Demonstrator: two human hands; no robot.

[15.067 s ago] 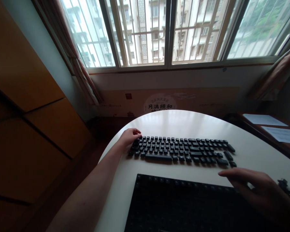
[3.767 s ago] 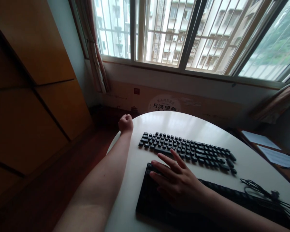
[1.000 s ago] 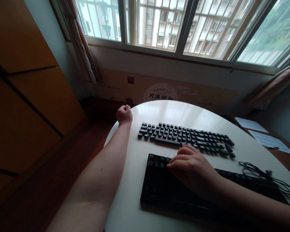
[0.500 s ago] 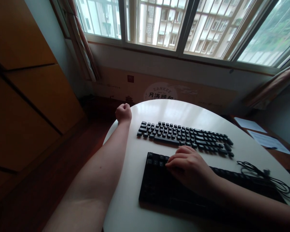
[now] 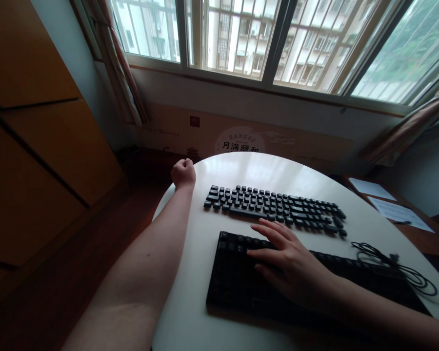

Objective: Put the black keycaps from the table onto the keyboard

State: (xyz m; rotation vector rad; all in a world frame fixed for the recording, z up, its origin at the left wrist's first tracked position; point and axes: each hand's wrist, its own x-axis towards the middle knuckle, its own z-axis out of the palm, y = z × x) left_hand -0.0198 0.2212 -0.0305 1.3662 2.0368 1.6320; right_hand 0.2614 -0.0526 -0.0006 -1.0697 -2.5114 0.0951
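My right hand (image 5: 287, 258) is over the black keyboard (image 5: 234, 287), its fingers spread and its fingertips at the upper row of keys near the left end. A few keycaps (image 5: 231, 246) sit on the board at its upper left corner; much of the rest is dark or under my hand. My left hand (image 5: 183, 174) is a closed fist at the far left rim of the round table, and whatever it may hold is hidden. Between the hands, loose black keycaps (image 5: 263, 202) lie in rows on the table, laid out like a keyboard.
The white round table (image 5: 190, 292) bears everything. A coiled black cable (image 5: 398, 268) lies at the keyboard's right end. Papers (image 5: 400, 212) with a pen rest on a brown surface to the right. Beyond the table are a printed box (image 5: 237, 141) and a barred window (image 5: 237, 39).
My right hand's fingers have spread from a bunched pose over the keyboard's upper left keys. My left fist stays closed at the table's rim. The view has shifted slightly.
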